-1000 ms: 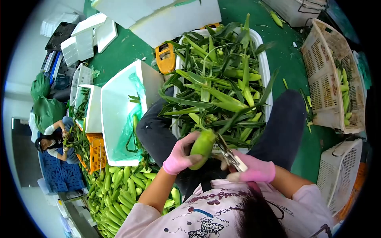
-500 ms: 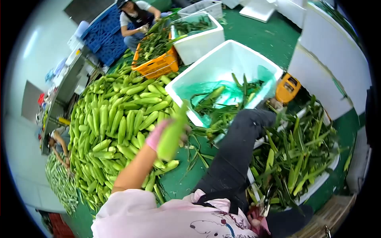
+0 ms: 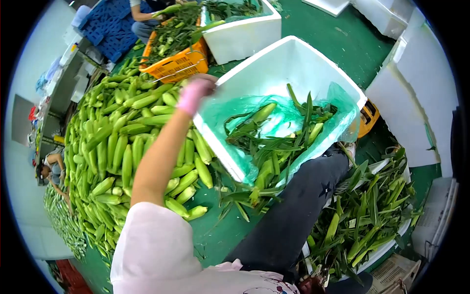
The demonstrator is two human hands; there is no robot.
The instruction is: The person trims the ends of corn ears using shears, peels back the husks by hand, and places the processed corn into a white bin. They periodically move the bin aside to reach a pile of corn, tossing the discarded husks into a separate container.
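Observation:
My left hand (image 3: 199, 88), with a pink cuff at the wrist, is raised over the left rim of the large white box (image 3: 223, 152). Motion blurs its fingers, and no cob shows in it. Green corn cobs (image 3: 127, 161) lie in a big pile beneath and left of the arm. Leafy corn and a green plastic bag (image 3: 342, 115) are inside the box. At the bottom edge, my right hand (image 3: 310, 285) is partly cut off, its fingers closed by a small metal object that is too small to name.
An orange crate (image 3: 178, 66) and another white box (image 3: 245, 39) stand at the top. Leaves fill a container (image 3: 387, 250) at right, beside my leg (image 3: 298, 206). One person (image 3: 144, 19) sits behind the crate; another (image 3: 54, 164) is far left.
The green cob that was in my left hand is no longer there. That hand has moved up and away from my body. The view has shifted, bringing the large box closer.

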